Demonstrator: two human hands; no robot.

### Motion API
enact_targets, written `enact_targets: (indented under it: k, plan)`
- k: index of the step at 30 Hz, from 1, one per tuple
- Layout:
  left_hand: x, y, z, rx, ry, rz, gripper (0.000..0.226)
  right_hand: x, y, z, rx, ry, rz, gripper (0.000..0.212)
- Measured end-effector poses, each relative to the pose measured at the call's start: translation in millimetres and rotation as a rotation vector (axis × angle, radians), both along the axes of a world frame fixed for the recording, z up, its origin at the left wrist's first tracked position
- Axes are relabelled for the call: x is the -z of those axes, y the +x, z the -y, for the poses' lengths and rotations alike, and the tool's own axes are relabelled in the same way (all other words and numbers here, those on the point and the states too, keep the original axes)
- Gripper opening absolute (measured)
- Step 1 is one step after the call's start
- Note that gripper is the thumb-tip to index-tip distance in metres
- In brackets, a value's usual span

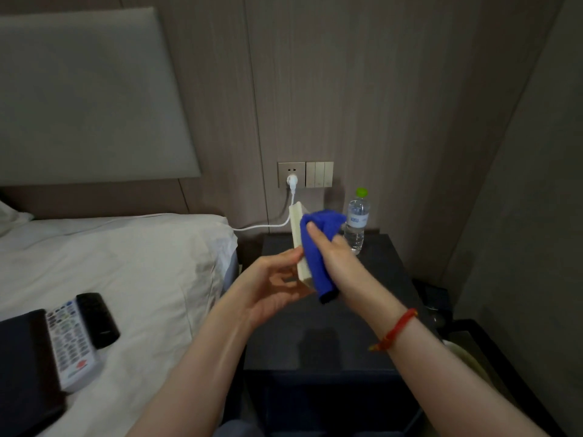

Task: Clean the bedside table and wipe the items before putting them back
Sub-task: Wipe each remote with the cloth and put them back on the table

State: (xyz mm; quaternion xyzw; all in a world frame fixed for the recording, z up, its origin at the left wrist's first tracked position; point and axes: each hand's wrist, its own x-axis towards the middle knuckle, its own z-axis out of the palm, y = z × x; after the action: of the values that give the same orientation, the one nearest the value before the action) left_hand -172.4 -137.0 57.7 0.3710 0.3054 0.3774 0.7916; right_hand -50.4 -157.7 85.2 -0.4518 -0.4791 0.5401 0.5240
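white box: right side hidden by blue cloth | dark folder: cut by left edge

Dim room: grey padded headboard on wood-panelled wall, white-sheeted bed at left.

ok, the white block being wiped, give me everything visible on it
The white block is a long, slim, cream-white box, plastic by its look, probably a power strip or charger; no sockets show from this angle. It is held in the air above the dark bedside table, tilted, far end toward the wall. The left hand holds its near end in a grip; the right hand presses a blue cloth over its right side, hiding that face. A white cable seems to meet its far end.
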Motion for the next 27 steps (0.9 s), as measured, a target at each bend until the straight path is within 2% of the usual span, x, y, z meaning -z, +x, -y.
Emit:
enact_targets:
  k: [4,7,11,13,17,19,22,24,27]
  plan:
    - [-1.2,-6.7,0.3,0.084,0.134,-0.021,0.028,16.7,1.3,14.2,-0.026,0.178,-0.074,0.011]
    - [-2.4,-6.9,1.9,0.145,0.187,-0.073,0.034,8.6,5.3,9.1,-0.003,0.245,-0.009,0.01]
    - [-3.9,-4.1,6.0,0.038,0.31,-0.222,0.034,-12.7,9.5,-6.3,0.022,0.388,0.229,0.014]
    - [-4.9,-2.3,7.6,-0.053,0.363,-0.28,0.033,-18.3,11.5,-13.5,0.039,0.369,0.24,0.013]
    - [-4.3,4.4,9.2,-0.204,0.434,-0.377,0.039,-14.3,8.4,-21.6,0.173,0.071,-0.053,0.018]
    - [-2.8,6.0,10.3,-0.273,0.583,-0.455,0.041,-11.5,7.6,-21.8,0.151,-0.084,-0.258,0.017]
    - [-1.6,4.7,10.0,-0.358,0.742,-0.552,0.044,-3.7,13.5,-15.6,0.039,-0.257,-0.538,0.031]
    - [-2.1,5.1,9.1,-0.412,0.754,-0.579,0.043,6.2,15.2,-8.4,-0.054,-0.286,-0.633,0.037]
    - [-4.5,6.7,6.3,-0.48,0.629,-0.498,0.036,25.9,6.3,4.7,-0.177,-0.265,-0.64,0.043]
